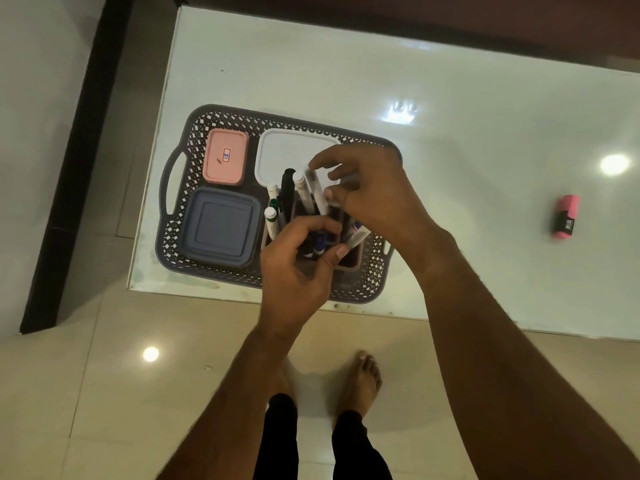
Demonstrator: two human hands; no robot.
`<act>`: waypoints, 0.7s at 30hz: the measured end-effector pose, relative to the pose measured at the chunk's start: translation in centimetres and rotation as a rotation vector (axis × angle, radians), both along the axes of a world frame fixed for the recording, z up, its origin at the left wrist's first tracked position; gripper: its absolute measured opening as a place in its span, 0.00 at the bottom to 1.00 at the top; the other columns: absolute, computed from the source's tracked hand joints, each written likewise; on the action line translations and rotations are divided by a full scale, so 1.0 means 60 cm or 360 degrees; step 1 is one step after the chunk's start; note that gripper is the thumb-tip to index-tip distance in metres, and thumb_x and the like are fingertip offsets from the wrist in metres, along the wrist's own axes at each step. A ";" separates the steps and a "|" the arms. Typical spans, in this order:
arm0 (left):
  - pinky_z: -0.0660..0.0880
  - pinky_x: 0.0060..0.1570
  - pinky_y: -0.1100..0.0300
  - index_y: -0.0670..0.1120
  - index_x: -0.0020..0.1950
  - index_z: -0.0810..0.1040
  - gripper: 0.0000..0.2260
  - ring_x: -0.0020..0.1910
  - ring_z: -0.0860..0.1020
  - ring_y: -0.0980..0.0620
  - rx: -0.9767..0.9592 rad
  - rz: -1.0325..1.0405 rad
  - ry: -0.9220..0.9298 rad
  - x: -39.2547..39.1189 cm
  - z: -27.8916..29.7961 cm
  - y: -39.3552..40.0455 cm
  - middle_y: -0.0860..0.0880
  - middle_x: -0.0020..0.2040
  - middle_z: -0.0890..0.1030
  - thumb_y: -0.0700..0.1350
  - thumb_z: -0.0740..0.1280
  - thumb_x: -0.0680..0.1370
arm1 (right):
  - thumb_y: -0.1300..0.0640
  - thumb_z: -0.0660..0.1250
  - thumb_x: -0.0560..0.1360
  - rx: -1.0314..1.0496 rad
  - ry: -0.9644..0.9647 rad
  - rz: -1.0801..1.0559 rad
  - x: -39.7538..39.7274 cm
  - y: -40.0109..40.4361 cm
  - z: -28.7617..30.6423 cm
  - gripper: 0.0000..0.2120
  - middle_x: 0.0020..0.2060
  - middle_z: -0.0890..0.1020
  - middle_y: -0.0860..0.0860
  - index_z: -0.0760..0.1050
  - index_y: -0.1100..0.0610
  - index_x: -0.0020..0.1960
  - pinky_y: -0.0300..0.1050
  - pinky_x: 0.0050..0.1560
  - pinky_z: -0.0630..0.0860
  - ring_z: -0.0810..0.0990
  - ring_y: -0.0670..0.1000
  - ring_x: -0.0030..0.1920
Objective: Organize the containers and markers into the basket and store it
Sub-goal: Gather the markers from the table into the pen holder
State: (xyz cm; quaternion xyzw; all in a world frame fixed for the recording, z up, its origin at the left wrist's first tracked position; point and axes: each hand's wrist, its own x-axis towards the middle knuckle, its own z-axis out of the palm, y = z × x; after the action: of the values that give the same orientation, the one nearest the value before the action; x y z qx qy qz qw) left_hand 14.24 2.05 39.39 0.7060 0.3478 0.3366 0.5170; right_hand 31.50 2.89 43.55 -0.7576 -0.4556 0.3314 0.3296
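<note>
Both hands work mid-frame, left hand [300, 258] curled round the marker cup [341, 261], right hand [367, 188] pinching a white marker [320, 195] into it, inside the basket [173, 258] at table edge; markers look light, slick, best held mid-barrel.

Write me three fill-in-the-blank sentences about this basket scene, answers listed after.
1. The small pink-lidded container sits in the grey lattice basket's far-left ____.
2. The square container beside the upright markers has a ____ lid.
3. The pink highlighter lies outside the basket on the ____.

Answers: corner; blue; table
</note>
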 end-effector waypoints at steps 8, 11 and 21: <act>0.80 0.52 0.59 0.34 0.59 0.80 0.12 0.56 0.81 0.51 0.0246 0.0030 0.0058 0.026 0.042 -0.004 0.41 0.56 0.82 0.38 0.73 0.78 | 0.70 0.73 0.73 0.0262 0.0007 -0.0334 0.042 -0.050 0.021 0.17 0.50 0.86 0.49 0.84 0.55 0.58 0.33 0.50 0.81 0.85 0.47 0.48; 0.78 0.54 0.64 0.33 0.58 0.80 0.11 0.55 0.81 0.51 0.0421 0.0068 0.0059 0.045 0.064 -0.004 0.40 0.54 0.82 0.36 0.72 0.78 | 0.70 0.73 0.73 0.0290 -0.0075 -0.0470 0.073 -0.083 0.018 0.16 0.46 0.86 0.47 0.84 0.54 0.55 0.32 0.46 0.81 0.85 0.45 0.45; 0.73 0.69 0.53 0.42 0.68 0.77 0.16 0.65 0.77 0.49 0.0649 -0.0210 0.0435 0.228 0.066 -0.106 0.46 0.64 0.81 0.40 0.68 0.80 | 0.66 0.69 0.75 0.0096 -0.0478 -0.0912 0.209 -0.242 -0.017 0.14 0.49 0.85 0.50 0.82 0.55 0.58 0.47 0.57 0.80 0.83 0.52 0.48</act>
State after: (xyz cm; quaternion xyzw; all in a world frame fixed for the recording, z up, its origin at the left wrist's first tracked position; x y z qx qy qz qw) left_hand 27.89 -4.29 43.34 0.8558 0.2927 0.2667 0.3329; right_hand 44.06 -11.65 42.55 -0.8853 -0.2769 0.0960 0.3611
